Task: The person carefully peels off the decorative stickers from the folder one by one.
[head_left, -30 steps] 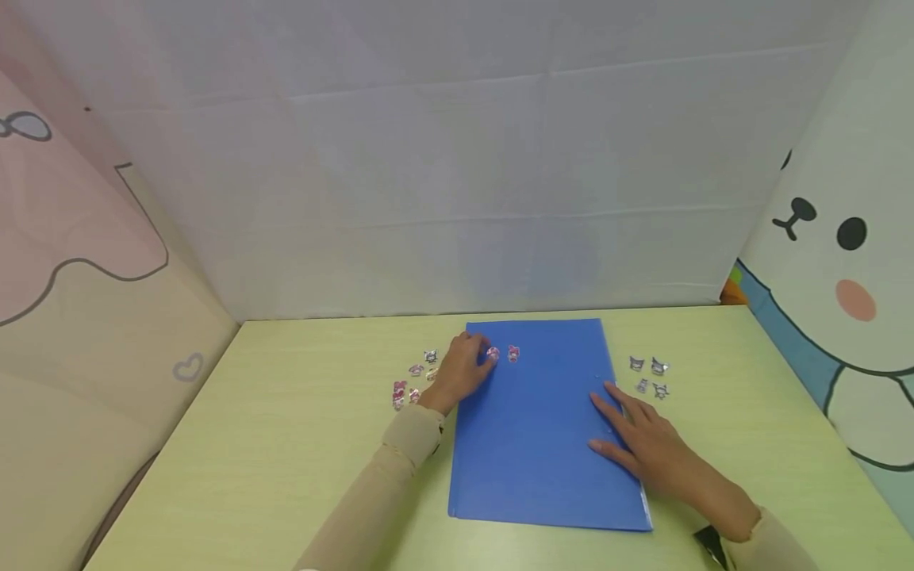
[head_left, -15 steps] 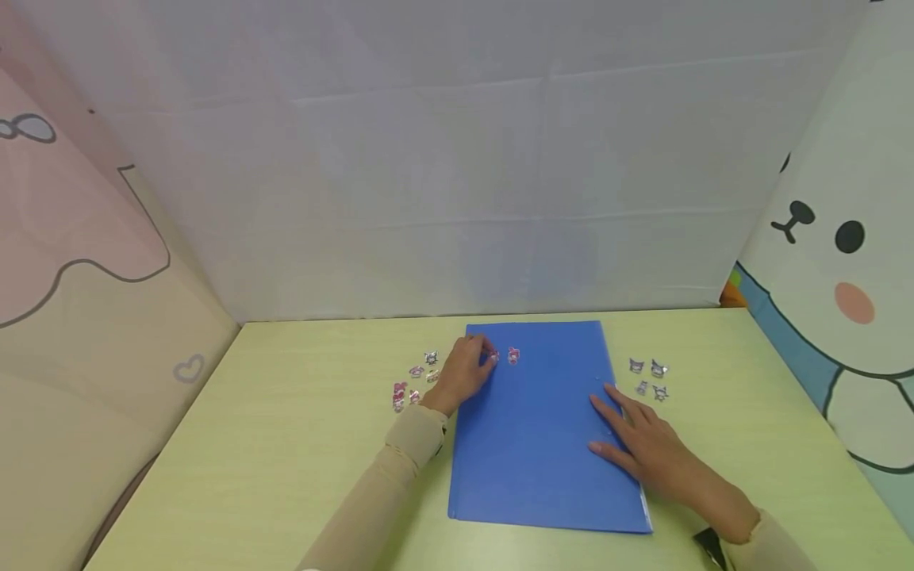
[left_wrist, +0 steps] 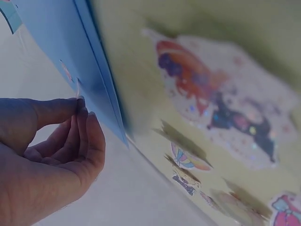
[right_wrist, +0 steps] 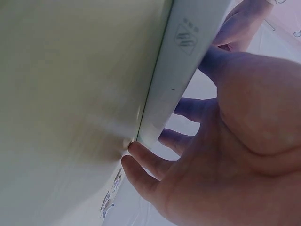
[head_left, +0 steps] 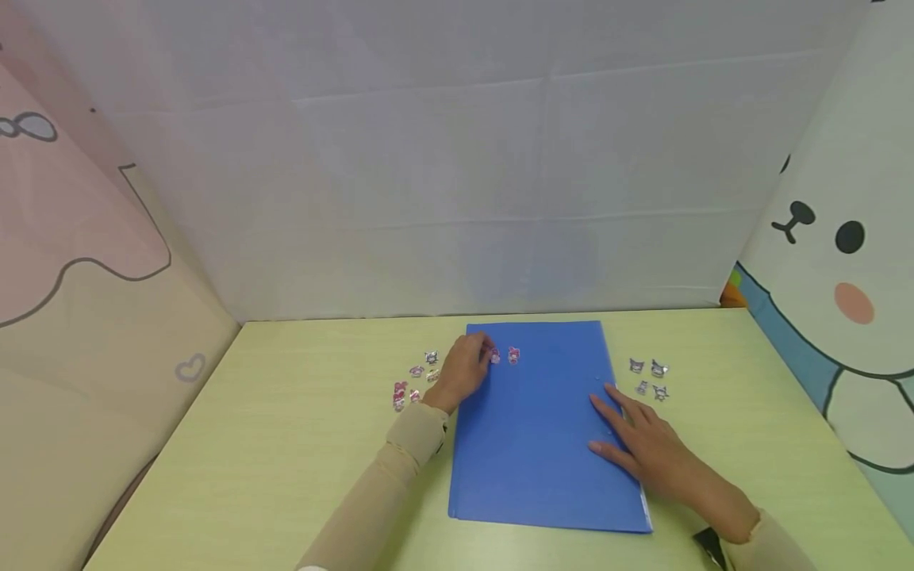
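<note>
A blue folder (head_left: 535,444) lies flat on the table. At its upper left my left hand (head_left: 462,371) pinches a small pink cartoon sticker (head_left: 495,356) by the edge, thumb against fingertip, right at the cover. Just to the right, a second pink sticker (head_left: 514,355) lies on the folder. My right hand (head_left: 653,444) rests with fingers spread over the folder's right edge. In the right wrist view, some of its fingers reach over the folder's pale side (right_wrist: 176,56), while others touch the table beside it.
Left of the folder lie several loose stickers (head_left: 416,371), some near the left wrist. Several purple-grey stickers (head_left: 658,368) are grouped to the right, beyond the right fingertips. A white cloth (head_left: 428,159) hangs behind the table (head_left: 286,444).
The left fingers have shifted slightly off the pink sticker, so more of it shows now. The right hand and the folder have stayed in place.
</note>
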Demonstrator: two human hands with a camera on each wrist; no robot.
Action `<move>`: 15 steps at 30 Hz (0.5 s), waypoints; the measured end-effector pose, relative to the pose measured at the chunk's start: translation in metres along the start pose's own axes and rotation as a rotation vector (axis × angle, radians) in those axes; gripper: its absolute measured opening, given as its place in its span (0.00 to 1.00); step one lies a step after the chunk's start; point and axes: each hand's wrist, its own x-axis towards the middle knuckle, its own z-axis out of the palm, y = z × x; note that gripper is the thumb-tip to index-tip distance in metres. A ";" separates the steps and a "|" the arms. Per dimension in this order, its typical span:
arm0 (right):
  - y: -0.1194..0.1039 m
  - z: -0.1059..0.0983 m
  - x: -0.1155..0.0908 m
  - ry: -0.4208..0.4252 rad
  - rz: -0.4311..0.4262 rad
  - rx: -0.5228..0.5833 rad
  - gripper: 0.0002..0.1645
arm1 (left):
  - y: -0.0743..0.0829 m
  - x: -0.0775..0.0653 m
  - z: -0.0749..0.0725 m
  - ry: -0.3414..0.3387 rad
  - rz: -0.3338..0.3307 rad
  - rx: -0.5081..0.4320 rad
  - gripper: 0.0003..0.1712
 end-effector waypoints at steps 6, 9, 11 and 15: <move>0.000 0.001 0.001 -0.016 0.012 0.014 0.38 | -0.001 -0.004 -0.008 -0.003 0.005 -0.048 0.05; 0.000 0.001 0.001 -0.012 0.008 0.018 0.37 | -0.004 -0.007 -0.011 -0.005 -0.005 -0.068 0.04; 0.000 0.001 0.001 -0.003 -0.001 0.016 0.37 | -0.006 -0.009 -0.013 -0.010 -0.015 -0.066 0.04; 0.000 0.000 0.000 -0.001 -0.001 0.018 0.37 | -0.010 -0.013 -0.016 -0.021 -0.034 -0.081 0.03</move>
